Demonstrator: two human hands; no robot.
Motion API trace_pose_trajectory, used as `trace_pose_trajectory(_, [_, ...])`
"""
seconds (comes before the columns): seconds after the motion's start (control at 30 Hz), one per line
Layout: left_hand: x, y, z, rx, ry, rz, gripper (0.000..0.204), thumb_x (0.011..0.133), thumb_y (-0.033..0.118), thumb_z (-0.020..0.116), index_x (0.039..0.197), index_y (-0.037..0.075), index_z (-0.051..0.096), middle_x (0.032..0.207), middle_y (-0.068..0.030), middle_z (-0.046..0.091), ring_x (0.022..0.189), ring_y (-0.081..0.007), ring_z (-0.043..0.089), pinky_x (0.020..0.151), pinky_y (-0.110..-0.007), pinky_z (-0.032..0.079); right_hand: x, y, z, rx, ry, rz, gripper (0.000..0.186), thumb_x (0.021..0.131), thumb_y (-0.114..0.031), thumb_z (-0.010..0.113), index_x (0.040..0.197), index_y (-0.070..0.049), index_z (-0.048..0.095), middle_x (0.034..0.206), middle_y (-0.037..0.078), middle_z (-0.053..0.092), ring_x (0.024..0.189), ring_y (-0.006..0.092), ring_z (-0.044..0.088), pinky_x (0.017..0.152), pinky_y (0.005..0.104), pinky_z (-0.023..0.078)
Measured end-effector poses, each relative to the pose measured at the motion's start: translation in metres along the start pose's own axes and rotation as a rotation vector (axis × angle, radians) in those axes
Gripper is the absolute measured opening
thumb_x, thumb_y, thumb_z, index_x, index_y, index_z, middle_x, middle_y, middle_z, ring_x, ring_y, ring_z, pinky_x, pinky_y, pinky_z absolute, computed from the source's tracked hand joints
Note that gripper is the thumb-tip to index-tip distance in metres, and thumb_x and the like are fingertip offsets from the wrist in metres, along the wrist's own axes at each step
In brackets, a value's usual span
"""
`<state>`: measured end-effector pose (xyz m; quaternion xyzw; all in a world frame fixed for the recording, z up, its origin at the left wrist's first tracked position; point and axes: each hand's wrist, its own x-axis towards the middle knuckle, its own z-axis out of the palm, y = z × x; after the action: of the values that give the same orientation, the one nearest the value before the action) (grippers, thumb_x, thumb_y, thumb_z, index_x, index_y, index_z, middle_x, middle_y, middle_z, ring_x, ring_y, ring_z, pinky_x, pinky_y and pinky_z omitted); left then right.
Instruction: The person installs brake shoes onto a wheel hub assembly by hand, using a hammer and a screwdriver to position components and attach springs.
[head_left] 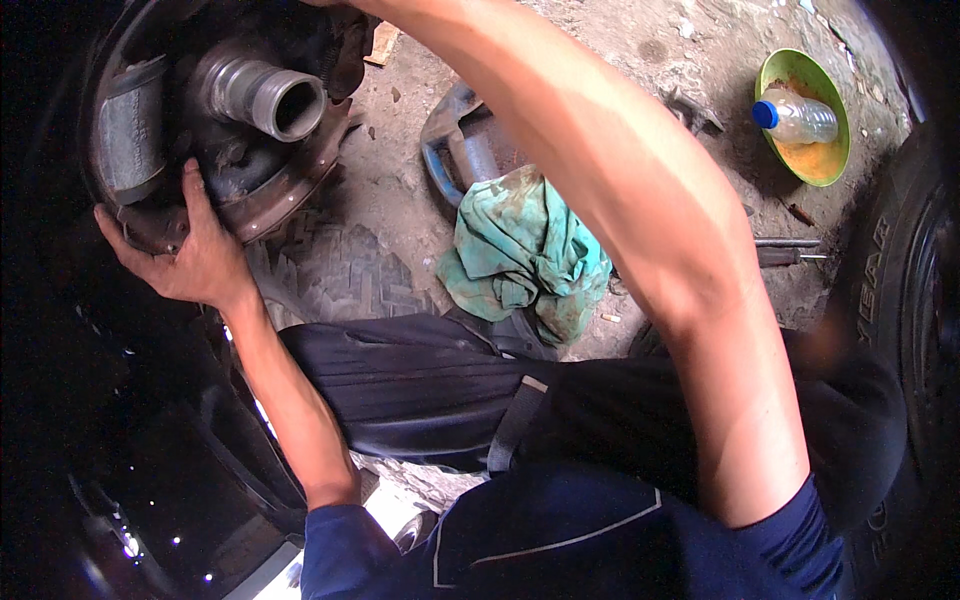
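Note:
My left hand (195, 245) rests at the lower rim of a dark brake assembly (280, 190) with a bare metal hub spindle (267, 97), its visible fingers spread apart over the metal. A grey cylinder-shaped part (133, 130) sits left of the spindle. My right arm (640, 200) reaches up across the view to the top of the assembly, where the hand is cut off by the frame's edge and its fingers are hidden.
A crumpled green rag (510, 240) lies below a blue metal part (455, 140) on the concrete floor (650, 50). At right are a green bowl (805, 165) with a plastic bottle (800, 118), tools (785, 255) and a tyre (885, 300). Dark bodywork (120, 420) fills the left.

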<state>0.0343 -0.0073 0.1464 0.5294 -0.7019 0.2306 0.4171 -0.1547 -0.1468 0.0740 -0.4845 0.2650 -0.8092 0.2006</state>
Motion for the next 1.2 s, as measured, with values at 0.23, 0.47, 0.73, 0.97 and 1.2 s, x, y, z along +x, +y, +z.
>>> trace_pose_trajectory(0.23, [0.002,-0.002,-0.002,0.208,-0.009,0.089,0.088,0.067,0.021,0.091,0.137,-0.005,0.044,0.135,-0.0215,0.052,0.119,-0.0276,0.054,0.104,-0.041,0.045,0.007,0.02,0.005,-0.182,0.013,-0.222,0.045,0.097,-0.039,0.051,0.121,-0.002,0.061,0.114,0.022,0.064,0.112,0.0399,0.057,0.095,0.0456,0.045])
trace_pose_trajectory(0.47, [0.002,-0.002,-0.002,0.142,-0.042,0.059,0.085,0.072,0.027,0.087,0.138,-0.003,0.043,0.136,-0.0217,0.047,0.126,-0.034,0.048,0.107,-0.044,0.041,-0.006,0.013,-0.006,-0.14,0.027,-0.014,0.064,0.092,-0.043,0.058,0.131,0.006,0.047,0.117,0.029,0.059,0.111,0.0419,0.056,0.096,0.0459,0.044])
trace_pose_trajectory(0.73, [0.002,-0.011,-0.004,0.084,-0.012,0.066,0.078,0.072,0.023,0.087,0.135,-0.001,0.047,0.135,-0.0187,0.049,0.125,-0.0319,0.05,0.107,-0.043,0.041,-0.19,0.002,-0.015,0.427,0.052,1.179,0.056,0.097,-0.049,0.053,0.122,0.001,0.055,0.107,0.013,0.064,0.089,0.0169,0.06,0.074,0.0308,0.053])
trace_pose_trajectory(0.97, [0.002,-0.003,0.001,0.023,0.009,0.013,0.078,0.071,0.026,0.088,0.133,0.0,0.049,0.134,-0.0185,0.05,0.124,-0.0315,0.05,0.107,-0.043,0.04,-0.207,-0.023,0.017,0.714,0.19,1.265,0.047,0.1,-0.042,0.052,0.122,-0.001,0.056,0.104,0.008,0.063,0.085,0.0143,0.059,0.069,0.029,0.052])
trace_pose_trajectory(1.2, [0.004,-0.006,-0.003,0.226,0.019,0.131,0.076,0.07,0.029,0.088,0.13,0.0,0.053,0.131,-0.0188,0.054,0.123,-0.0326,0.051,0.106,-0.043,0.041,-0.217,-0.051,0.007,-0.208,-0.054,1.014,0.047,0.094,-0.039,0.06,0.07,0.0,0.06,0.062,0.015,0.059,0.056,0.0244,0.055,0.058,0.0377,0.046])
